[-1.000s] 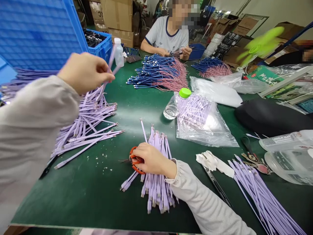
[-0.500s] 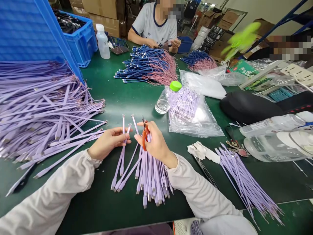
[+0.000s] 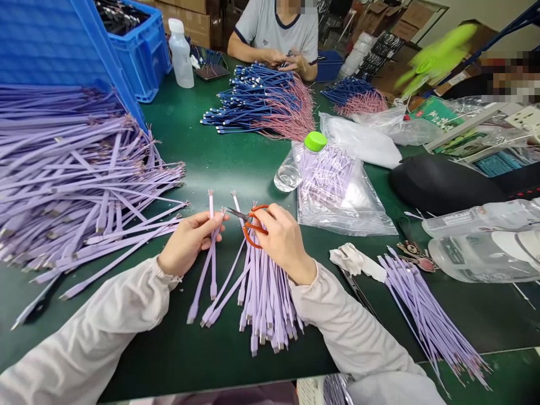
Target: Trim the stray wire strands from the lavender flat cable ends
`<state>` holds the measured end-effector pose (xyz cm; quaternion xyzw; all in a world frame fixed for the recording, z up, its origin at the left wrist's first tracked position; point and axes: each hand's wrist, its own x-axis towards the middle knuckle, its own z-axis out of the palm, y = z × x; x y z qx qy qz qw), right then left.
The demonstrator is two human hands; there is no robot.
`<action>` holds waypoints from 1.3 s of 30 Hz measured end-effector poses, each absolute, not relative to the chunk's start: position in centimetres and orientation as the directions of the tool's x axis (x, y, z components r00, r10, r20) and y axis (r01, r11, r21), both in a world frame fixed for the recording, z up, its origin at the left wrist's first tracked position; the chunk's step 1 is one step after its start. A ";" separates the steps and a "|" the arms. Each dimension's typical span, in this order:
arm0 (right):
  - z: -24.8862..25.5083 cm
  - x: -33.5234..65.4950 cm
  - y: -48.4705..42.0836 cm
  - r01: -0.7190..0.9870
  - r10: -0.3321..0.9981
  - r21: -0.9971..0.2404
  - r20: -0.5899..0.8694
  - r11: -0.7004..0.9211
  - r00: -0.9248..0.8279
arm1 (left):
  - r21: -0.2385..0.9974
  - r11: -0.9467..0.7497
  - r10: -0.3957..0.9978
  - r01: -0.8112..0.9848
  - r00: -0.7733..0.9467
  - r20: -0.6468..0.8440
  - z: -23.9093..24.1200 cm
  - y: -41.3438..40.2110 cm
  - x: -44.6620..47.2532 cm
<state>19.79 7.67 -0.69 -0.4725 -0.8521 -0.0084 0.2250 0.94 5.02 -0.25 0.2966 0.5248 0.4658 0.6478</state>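
Observation:
My left hand (image 3: 188,241) pinches two lilac flat cables (image 3: 210,253) near their frayed upper ends; their plug ends hang toward me over the green table (image 3: 219,163). My right hand (image 3: 283,241) grips small orange-handled snips (image 3: 251,220), blades pointing left toward the cable tips, just apart from them. Under and in front of my right hand lies a bundle of lilac cables (image 3: 265,292). A big heap of the same cables (image 3: 71,174) fills the left side.
A clear bottle with a green cap (image 3: 297,163) and a plastic bag of cables (image 3: 337,191) lie ahead. More lilac cables (image 3: 426,309) lie right, beside a white cloth (image 3: 356,261). Blue crates (image 3: 139,50) stand left. A person (image 3: 276,28) works on blue cables (image 3: 257,104) opposite.
My left hand came down from the heap with two cables to the table's middle. My right hand lifted the snips off the bundle and turned their blades toward the cable tips.

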 end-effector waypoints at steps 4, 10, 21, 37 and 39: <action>-1.0 20.3 8.2 0.819 0.798 -0.163 0.391 0.550 -0.458 | 0.858 0.396 0.914 -0.328 0.049 -0.403 -0.1 5.1 0.9; -1.0 20.4 8.4 0.781 0.781 -0.176 0.342 0.600 -0.523 | 0.869 0.390 0.919 -0.303 0.069 -0.389 0.0 4.8 0.9; -1.2 20.6 8.6 0.757 0.771 -0.223 0.372 0.615 -0.516 | 0.877 0.379 0.924 -0.295 0.060 -0.378 0.0 4.7 0.9; -1.3 20.6 8.5 0.752 0.761 -0.193 0.346 0.630 -0.549 | 0.900 0.364 0.931 -0.242 0.072 -0.357 0.1 4.5 1.2; -1.3 20.6 8.6 0.753 0.768 -0.203 0.332 0.626 -0.548 | 0.904 0.360 0.933 -0.231 0.069 -0.353 0.1 4.5 1.2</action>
